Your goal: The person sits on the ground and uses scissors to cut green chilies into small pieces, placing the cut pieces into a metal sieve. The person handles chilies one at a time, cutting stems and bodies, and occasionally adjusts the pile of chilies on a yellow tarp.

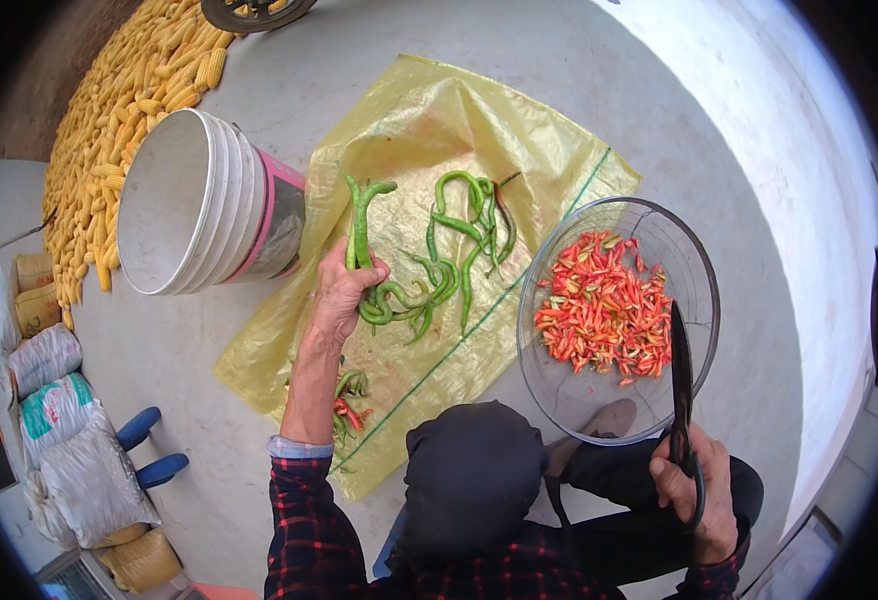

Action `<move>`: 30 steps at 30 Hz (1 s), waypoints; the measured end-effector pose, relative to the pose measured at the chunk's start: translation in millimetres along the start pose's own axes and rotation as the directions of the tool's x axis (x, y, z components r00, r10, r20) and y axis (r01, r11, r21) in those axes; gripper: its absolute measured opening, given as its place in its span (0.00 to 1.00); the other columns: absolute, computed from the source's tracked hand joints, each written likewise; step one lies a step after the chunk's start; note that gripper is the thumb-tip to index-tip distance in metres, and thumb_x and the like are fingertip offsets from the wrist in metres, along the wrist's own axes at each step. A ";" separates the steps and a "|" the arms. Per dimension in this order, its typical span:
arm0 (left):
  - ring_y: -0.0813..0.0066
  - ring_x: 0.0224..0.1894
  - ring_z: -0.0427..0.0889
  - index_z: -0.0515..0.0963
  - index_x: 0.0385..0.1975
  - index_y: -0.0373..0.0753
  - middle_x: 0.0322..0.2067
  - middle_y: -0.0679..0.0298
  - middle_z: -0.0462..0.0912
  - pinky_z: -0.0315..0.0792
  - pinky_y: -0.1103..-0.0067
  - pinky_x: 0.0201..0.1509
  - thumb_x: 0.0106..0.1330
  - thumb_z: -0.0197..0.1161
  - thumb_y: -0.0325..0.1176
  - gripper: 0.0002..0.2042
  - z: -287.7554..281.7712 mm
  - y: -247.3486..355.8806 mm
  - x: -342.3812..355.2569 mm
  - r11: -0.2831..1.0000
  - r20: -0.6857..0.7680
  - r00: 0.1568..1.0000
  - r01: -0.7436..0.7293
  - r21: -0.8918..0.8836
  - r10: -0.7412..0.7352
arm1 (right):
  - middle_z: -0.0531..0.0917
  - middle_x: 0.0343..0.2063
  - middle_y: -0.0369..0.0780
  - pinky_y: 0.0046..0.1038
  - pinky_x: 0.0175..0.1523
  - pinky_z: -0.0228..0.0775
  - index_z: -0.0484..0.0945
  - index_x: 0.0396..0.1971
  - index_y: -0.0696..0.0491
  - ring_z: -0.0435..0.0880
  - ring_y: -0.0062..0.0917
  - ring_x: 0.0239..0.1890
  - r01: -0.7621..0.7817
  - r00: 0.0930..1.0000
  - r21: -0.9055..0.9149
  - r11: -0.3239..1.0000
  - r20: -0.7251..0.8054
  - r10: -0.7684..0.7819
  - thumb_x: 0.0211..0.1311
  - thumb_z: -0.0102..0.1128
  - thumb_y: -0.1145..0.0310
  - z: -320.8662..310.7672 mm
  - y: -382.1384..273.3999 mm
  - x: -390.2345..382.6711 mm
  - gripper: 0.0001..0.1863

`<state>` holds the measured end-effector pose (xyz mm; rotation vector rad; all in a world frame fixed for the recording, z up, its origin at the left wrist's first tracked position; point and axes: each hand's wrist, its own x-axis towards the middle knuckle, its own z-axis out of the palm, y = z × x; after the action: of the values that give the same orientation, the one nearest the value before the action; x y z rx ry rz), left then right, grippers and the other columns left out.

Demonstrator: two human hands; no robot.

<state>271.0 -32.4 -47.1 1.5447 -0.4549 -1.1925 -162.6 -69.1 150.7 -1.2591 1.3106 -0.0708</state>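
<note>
My left hand [341, 290] is closed around a few long green chili peppers [362, 215], raised over a yellow woven plastic sheet [379, 125]. On that sheet, just right of the hand, lie several more curled green peppers [469, 225]. A pair of black scissors [681, 385] is in my right hand [704, 487], blades pointing up and away from me along the right side of a round wire basket [711, 275]. Whether the blades are parted is hard to see. Cut red chili pieces [599, 310] fill the middle of the basket.
A large white bucket [277, 210] lies tipped left of the sheet. Behind it spreads a heap of corn cobs [119, 130]. Stalks and red peppers [351, 410] sit beside my left forearm. Filled sacks [89, 470] and blue slippers [149, 447] are at the left. A wheel [254, 14] shows at the top.
</note>
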 end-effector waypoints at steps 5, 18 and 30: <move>0.71 0.30 0.81 0.70 0.39 0.34 0.32 0.57 0.81 0.78 0.78 0.36 0.57 0.63 0.18 0.12 -60.3 143.9 -21.5 0.938 -0.122 0.936 -0.340 -0.070 0.330 | 0.75 0.15 0.33 0.18 0.21 0.63 0.71 0.28 0.57 0.72 0.13 0.15 0.016 1.000 -0.028 0.999 0.016 -0.015 0.64 0.63 0.68 -1.6 4.1 -1.7 0.11; 0.57 0.52 0.79 0.76 0.50 0.33 0.47 0.52 0.81 0.72 0.65 0.55 0.59 0.67 0.35 0.21 -28.9 99.9 13.3 0.286 -0.067 0.594 -0.283 0.916 0.802 | 0.74 0.15 0.32 0.17 0.21 0.62 0.71 0.28 0.57 0.72 0.12 0.15 -0.059 0.998 0.020 0.998 -0.005 0.059 0.63 0.63 0.68 0.5 4.0 -2.8 0.11; 0.52 0.43 0.75 0.72 0.39 0.35 0.36 0.51 0.73 0.71 0.61 0.43 0.56 0.71 0.36 0.18 32.4 -210.5 25.8 0.277 0.260 0.901 -0.364 0.889 0.348 | 0.75 0.14 0.32 0.18 0.20 0.61 0.71 0.27 0.57 0.72 0.12 0.15 -0.039 0.999 -0.003 0.999 0.027 0.039 0.63 0.63 0.70 -0.2 3.5 1.8 0.10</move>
<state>192.8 3.7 -243.6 2.1885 -1.6436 -0.5045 -164.1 -69.0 147.1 -1.2324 1.3124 -0.0244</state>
